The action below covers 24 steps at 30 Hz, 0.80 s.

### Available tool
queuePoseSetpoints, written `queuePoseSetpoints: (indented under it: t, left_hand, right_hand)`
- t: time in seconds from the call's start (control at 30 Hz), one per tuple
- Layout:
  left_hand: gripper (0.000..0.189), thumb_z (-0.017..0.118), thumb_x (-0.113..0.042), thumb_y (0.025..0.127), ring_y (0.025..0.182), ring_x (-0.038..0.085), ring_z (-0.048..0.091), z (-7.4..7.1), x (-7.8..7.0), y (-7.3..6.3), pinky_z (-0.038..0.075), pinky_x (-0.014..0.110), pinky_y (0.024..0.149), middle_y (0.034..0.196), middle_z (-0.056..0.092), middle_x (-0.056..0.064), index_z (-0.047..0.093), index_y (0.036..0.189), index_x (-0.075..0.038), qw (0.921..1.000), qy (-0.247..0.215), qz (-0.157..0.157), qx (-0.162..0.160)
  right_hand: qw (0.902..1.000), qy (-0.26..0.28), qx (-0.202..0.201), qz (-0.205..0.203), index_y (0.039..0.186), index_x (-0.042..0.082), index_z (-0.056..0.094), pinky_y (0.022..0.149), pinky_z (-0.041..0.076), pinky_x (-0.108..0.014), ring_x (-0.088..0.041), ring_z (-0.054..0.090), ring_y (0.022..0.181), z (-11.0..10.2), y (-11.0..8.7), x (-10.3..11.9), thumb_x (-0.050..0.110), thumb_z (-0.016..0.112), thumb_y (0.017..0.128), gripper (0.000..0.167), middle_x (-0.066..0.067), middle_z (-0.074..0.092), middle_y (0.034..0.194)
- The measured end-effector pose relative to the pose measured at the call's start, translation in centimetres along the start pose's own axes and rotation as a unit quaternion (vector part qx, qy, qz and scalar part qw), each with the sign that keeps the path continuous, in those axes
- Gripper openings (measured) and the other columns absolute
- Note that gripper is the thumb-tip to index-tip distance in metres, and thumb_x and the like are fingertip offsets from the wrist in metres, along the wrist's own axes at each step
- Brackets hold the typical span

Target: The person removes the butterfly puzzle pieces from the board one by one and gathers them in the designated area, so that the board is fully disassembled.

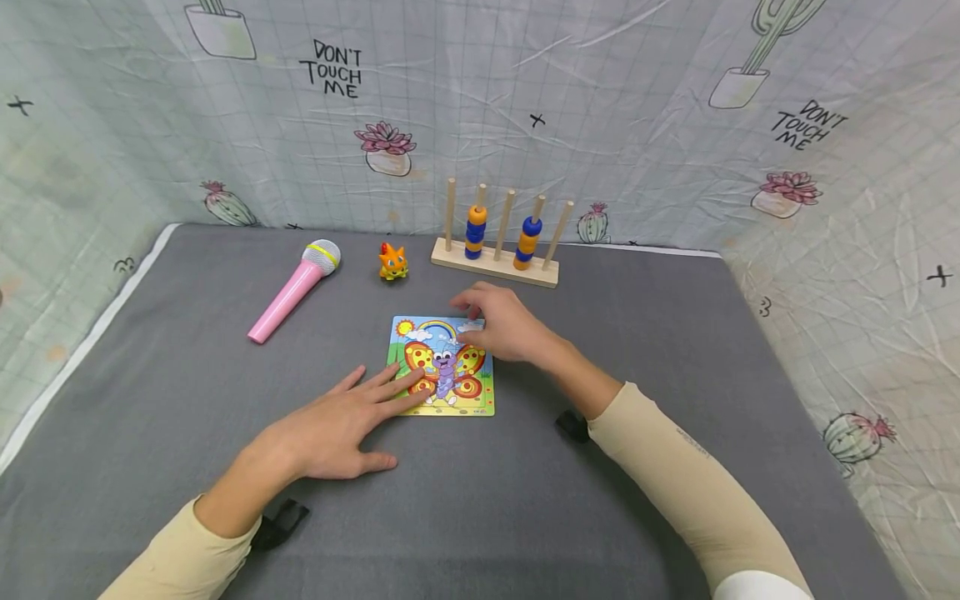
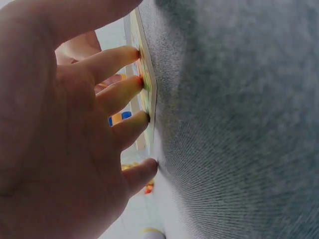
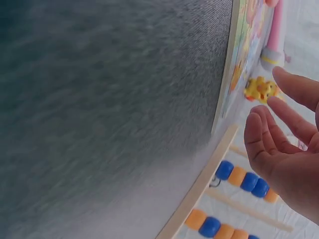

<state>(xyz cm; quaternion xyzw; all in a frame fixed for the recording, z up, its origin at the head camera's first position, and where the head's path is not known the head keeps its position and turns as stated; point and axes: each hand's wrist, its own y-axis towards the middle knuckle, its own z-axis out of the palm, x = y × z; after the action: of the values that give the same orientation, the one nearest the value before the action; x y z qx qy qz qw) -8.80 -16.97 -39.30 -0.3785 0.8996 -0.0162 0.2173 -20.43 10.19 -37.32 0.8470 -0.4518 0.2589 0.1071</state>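
A square butterfly puzzle board [image 1: 446, 379] lies flat at the middle of the grey table. My left hand [image 1: 341, 433] has its fingers spread, several fingertips resting on the board's left part; the left wrist view shows them touching the puzzle board [image 2: 151, 84] near its edge, with the little finger beyond its corner. Over the upper right corner is my right hand [image 1: 510, 325], its fingers loosely bent. Nothing sits between the thumb and fingers of that right hand [image 3: 289, 134] in the right wrist view, and it is held a little above the board.
A pink toy microphone [image 1: 288, 296] lies at the back left. An orange spiky toy figure [image 1: 393, 263] stands behind the board. Further right is a wooden peg stand [image 1: 495, 265] with blue and orange beads on two pegs. Patterned cloth [image 1: 480, 100] hangs along the table's back edge.
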Motion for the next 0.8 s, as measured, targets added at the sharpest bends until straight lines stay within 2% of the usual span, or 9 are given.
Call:
queuePoseSetpoints:
  t: [0.23,0.4,0.6,0.8]
  left_hand:
    - [0.094,0.082,-0.038,0.088,0.161,0.036,0.02,0.0,0.0,-0.1,0.019,0.072,0.123,0.175,0.02,-0.001,0.03,0.166,-0.027,1.0,-0.001,0.005,0.004]
    - [0.095,0.081,-0.039,0.088,0.161,0.037,0.019,0.2,0.1,-0.1,0.02,0.072,0.123,0.175,0.02,-0.001,0.029,0.166,-0.027,1.0,0.003,0.006,0.005]
    - [0.096,0.081,-0.039,0.088,0.161,0.037,0.019,0.3,0.1,-0.1,0.019,0.072,0.123,0.175,0.02,-0.001,0.028,0.167,-0.026,1.0,0.002,0.007,0.007]
    - [0.096,0.082,-0.04,0.088,0.161,0.037,0.019,0.4,0.3,0.0,0.018,0.072,0.123,0.175,0.021,0.0,0.029,0.166,-0.026,0.9999,0.001,0.009,0.005]
  right_hand:
    - [0.999,-0.01,0.038,-0.023,0.135,0.008,0.068,0.089,0.055,-0.035,-0.023,0.064,0.108,0.8,1.9,1.1,0.019,0.08,0.093,0.045,-0.007,0.067,0.125]
    - [0.9977,-0.015,0.058,-0.032,0.134,0.008,0.069,0.083,0.053,-0.03,-0.021,0.062,0.101,1.5,2.9,1.5,0.02,0.08,0.093,0.044,-0.008,0.067,0.121]
    - [0.9968,-0.023,0.062,-0.045,0.132,0.008,0.071,0.075,0.047,-0.026,-0.018,0.057,0.091,2.0,3.6,1.7,0.022,0.081,0.092,0.043,-0.009,0.066,0.11]
    - [0.9969,-0.024,0.059,-0.046,0.129,0.01,0.072,0.079,0.049,-0.028,-0.017,0.058,0.093,2.4,4.1,1.8,0.029,0.08,0.093,0.042,-0.007,0.065,0.111]
